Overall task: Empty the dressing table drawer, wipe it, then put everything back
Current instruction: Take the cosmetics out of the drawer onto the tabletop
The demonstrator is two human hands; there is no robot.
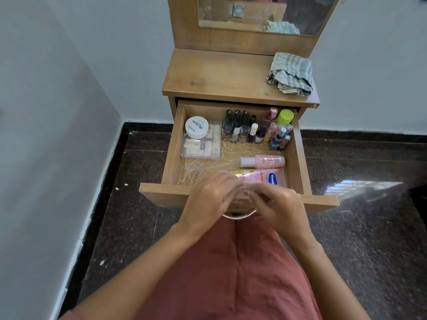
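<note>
The wooden drawer of the dressing table stands pulled out. Inside are a white nail polish jar on a clear box of small tubes, a row of nail polish bottles, small bottles with a green-capped one, a pink bottle lying down, and a pink Vaseline tube. My left hand and my right hand meet over the drawer's front edge, fingers curled on the tube's near end. Both hands are blurred. A striped grey cloth lies on the table top.
The dressing table top carries a mirror behind it. White walls close in on the left and behind. Dark stone floor lies on both sides. My lap in pink fabric sits just under the drawer's metal handle.
</note>
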